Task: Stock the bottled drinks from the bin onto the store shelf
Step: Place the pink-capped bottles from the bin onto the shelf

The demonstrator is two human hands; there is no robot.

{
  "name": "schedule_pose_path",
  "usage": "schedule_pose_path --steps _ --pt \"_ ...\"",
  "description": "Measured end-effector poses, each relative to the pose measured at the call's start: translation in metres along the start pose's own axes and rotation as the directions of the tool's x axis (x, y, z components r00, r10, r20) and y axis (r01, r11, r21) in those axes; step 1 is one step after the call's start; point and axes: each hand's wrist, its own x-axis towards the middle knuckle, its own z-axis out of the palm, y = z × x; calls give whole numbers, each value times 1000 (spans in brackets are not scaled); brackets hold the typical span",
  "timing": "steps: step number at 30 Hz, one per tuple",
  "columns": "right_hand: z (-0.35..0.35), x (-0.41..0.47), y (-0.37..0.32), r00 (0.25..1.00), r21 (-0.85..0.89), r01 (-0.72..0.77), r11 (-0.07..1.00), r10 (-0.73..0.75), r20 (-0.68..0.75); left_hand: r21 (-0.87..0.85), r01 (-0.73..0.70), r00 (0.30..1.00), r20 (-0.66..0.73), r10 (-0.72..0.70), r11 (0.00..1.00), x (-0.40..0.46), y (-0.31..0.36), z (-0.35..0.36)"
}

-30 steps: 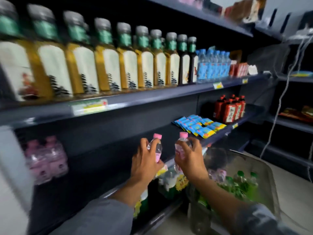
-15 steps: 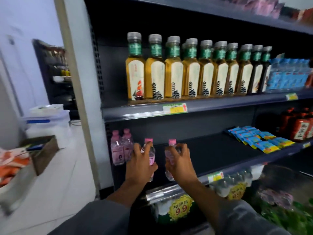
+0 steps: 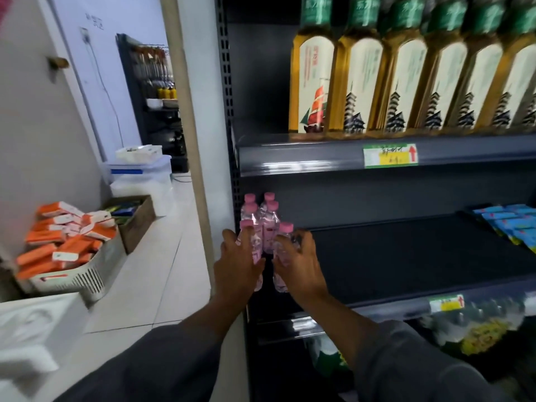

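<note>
My left hand [image 3: 236,264] grips a small pink-capped bottle [image 3: 251,242] standing on the dark middle shelf [image 3: 406,256] at its far left end. My right hand [image 3: 298,264] grips a second pink-capped bottle [image 3: 282,242] beside it. Both bottles stand upright just in front of several identical pink-capped bottles [image 3: 265,211] at the shelf's back left corner. The bin is out of view.
Tall amber bottles [image 3: 356,82] with green caps line the shelf above. Blue packets [image 3: 510,224] lie at the right of the middle shelf. A white upright [image 3: 200,140] borders the shelving; left of it stand a basket of orange boxes [image 3: 66,242] and a cardboard box [image 3: 136,216].
Both hands carried their bottles left and deeper onto the middle shelf, up against the pink bottles standing there. The view swung left and closer.
</note>
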Motion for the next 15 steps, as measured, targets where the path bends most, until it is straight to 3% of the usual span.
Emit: schedule_pose_path --steps 3,6,9,12,15 --pt "11 3 1 999 40 -47 998 47 6 52 15 1000 -9 -14 999 4 -7 10" --pt "17 9 5 999 -44 22 999 -21 28 38 19 1000 -22 -18 999 10 -11 23" --pt "18 7 10 995 -8 44 999 -43 88 28 -20 1000 -14 20 999 10 -16 34" --pt "23 -4 17 996 49 83 995 -84 15 -1 -38 999 2 38 999 6 -16 40" --pt "27 -9 22 995 106 93 990 -89 -43 -26 45 999 14 -45 999 10 -13 44"
